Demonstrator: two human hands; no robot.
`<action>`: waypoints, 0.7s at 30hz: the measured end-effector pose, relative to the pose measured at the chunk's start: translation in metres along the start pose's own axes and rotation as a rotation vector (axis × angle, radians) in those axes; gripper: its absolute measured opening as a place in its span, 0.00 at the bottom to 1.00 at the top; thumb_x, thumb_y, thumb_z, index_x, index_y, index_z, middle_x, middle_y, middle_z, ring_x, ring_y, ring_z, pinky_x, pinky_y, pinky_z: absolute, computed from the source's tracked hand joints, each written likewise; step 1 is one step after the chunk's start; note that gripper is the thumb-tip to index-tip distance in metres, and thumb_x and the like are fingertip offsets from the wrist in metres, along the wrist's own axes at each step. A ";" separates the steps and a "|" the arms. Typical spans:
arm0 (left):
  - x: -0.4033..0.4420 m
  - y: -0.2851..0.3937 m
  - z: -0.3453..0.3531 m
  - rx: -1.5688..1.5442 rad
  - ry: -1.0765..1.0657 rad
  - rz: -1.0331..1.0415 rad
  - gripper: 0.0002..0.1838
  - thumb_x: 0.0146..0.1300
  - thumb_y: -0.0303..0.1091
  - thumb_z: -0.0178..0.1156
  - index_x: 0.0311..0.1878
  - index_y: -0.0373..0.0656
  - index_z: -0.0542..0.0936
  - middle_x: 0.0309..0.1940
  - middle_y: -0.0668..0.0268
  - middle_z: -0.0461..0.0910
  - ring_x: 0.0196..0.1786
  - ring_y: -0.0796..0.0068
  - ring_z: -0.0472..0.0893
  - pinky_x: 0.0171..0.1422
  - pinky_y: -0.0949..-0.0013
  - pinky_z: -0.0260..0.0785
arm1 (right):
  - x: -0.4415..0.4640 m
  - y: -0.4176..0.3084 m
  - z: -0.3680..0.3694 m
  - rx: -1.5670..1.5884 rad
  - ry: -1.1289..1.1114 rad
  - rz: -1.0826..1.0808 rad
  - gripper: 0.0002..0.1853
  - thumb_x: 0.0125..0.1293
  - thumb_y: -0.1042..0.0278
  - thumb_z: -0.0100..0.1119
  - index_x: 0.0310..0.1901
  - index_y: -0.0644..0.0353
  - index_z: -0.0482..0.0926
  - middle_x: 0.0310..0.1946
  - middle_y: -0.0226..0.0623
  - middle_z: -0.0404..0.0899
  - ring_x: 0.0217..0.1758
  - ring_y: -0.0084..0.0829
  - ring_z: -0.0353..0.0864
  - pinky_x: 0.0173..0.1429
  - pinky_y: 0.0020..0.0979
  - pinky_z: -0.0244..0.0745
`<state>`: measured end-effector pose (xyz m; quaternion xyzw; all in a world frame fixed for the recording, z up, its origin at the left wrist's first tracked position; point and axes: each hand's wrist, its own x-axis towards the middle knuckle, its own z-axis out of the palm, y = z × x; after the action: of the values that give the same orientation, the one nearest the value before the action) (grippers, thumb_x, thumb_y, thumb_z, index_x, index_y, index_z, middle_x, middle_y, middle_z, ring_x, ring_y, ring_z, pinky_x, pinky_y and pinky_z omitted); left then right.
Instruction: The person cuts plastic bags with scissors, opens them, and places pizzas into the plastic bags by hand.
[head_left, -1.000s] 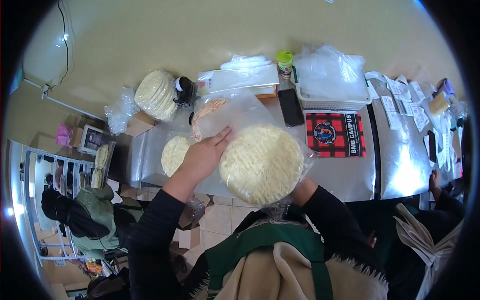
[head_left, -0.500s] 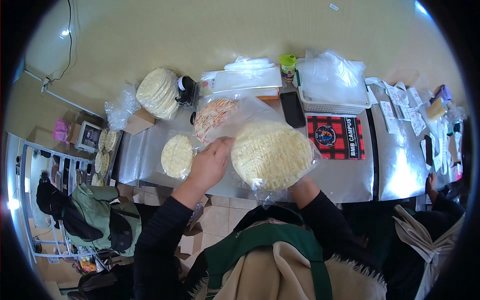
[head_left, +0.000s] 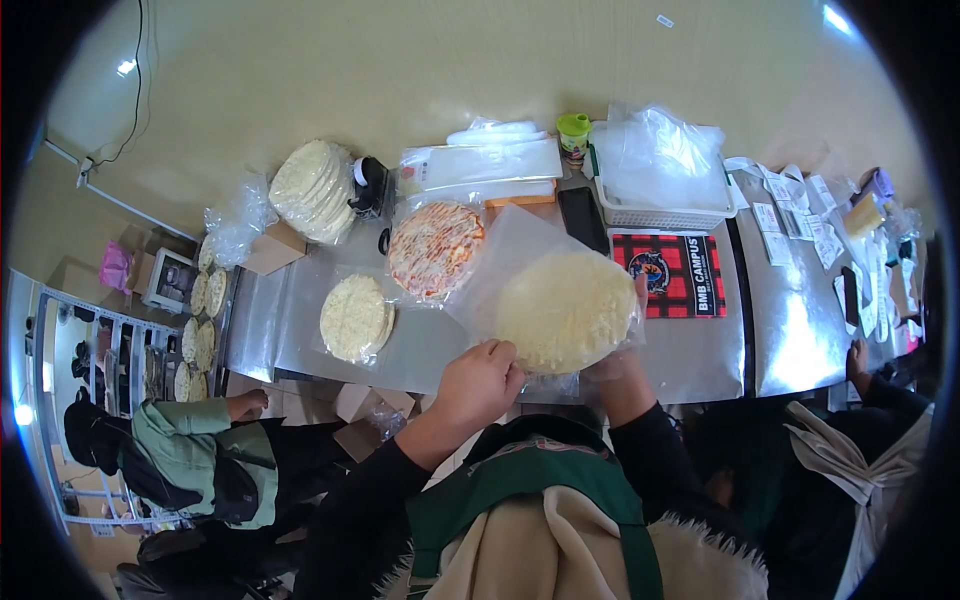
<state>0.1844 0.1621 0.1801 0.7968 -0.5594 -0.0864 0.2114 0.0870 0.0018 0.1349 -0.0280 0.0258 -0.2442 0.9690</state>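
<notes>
A round cheese-covered pizza (head_left: 562, 308) is tilted up over the front of the metal table, inside a clear plastic bag (head_left: 515, 235) whose loose end spreads to the upper left. My left hand (head_left: 475, 388) is closed in a pinch on the bag's lower left edge. Beneath the pizza's lower right side, my right hand (head_left: 622, 378) supports it, its thumb at the right rim and its other fingers mostly hidden. Left of the held pizza lie a red-sauced pizza (head_left: 436, 248) on plastic and a pale cheese-topped pizza (head_left: 357, 318).
A wrapped stack of pale rounds (head_left: 312, 190) stands at the back left. Behind are flat white packs (head_left: 480, 165), a phone (head_left: 583, 218), a green-lidded container (head_left: 573, 135) and a white basket (head_left: 665, 215). A red plaid pouch (head_left: 672, 275) lies right. People stand at both sides.
The bagged pizza has turned in my hands, its loose bag end swinging off the red-sauced pizza. My left hand has moved down and right to the bag's lower edge.
</notes>
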 end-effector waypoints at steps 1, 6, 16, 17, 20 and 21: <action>-0.001 -0.002 0.001 -0.042 0.005 0.004 0.05 0.50 0.29 0.54 0.27 0.39 0.69 0.23 0.57 0.72 0.29 0.54 0.75 0.32 0.57 0.68 | -0.003 -0.005 -0.005 -0.004 0.001 -0.001 0.35 0.59 0.41 0.46 0.61 0.58 0.61 0.59 0.46 0.64 0.61 0.45 0.66 0.61 0.47 0.65; 0.001 0.018 0.000 -0.195 -0.025 0.041 0.06 0.51 0.29 0.54 0.27 0.39 0.69 0.22 0.57 0.71 0.28 0.53 0.74 0.31 0.57 0.66 | -0.010 -0.004 -0.042 -0.076 0.116 -0.037 0.27 0.55 0.63 0.44 0.57 0.65 0.64 0.54 0.49 0.69 0.55 0.45 0.71 0.58 0.44 0.69; 0.015 0.054 0.033 -0.280 -0.143 0.400 0.05 0.52 0.30 0.53 0.30 0.40 0.70 0.27 0.58 0.71 0.31 0.56 0.74 0.34 0.58 0.67 | -0.045 -0.004 -0.058 -0.360 0.420 0.080 0.23 0.54 0.74 0.49 0.54 0.70 0.65 0.48 0.46 0.73 0.49 0.41 0.74 0.55 0.37 0.70; 0.016 0.058 0.037 -0.297 -0.189 0.468 0.05 0.52 0.30 0.53 0.31 0.40 0.71 0.28 0.58 0.72 0.31 0.56 0.74 0.35 0.59 0.68 | -0.052 -0.007 -0.063 -0.252 0.334 0.039 0.22 0.54 0.74 0.50 0.53 0.69 0.66 0.47 0.45 0.73 0.49 0.41 0.74 0.56 0.37 0.70; 0.020 0.061 0.038 -0.366 -0.307 0.493 0.07 0.54 0.31 0.54 0.35 0.40 0.73 0.31 0.58 0.73 0.33 0.57 0.75 0.37 0.61 0.69 | -0.063 -0.022 -0.055 -0.145 0.317 -0.167 0.21 0.54 0.74 0.51 0.52 0.67 0.67 0.46 0.44 0.73 0.49 0.42 0.74 0.56 0.39 0.69; 0.023 0.060 0.038 -0.369 -0.312 0.510 0.07 0.54 0.31 0.54 0.35 0.40 0.73 0.31 0.58 0.73 0.33 0.57 0.75 0.37 0.61 0.69 | -0.065 -0.027 -0.050 -0.136 0.380 -0.311 0.22 0.53 0.74 0.52 0.52 0.67 0.67 0.45 0.44 0.74 0.49 0.43 0.73 0.56 0.40 0.68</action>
<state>0.1266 0.1147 0.1746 0.5569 -0.7409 -0.2514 0.2786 0.0140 0.0067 0.0894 -0.0504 0.2191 -0.3891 0.8933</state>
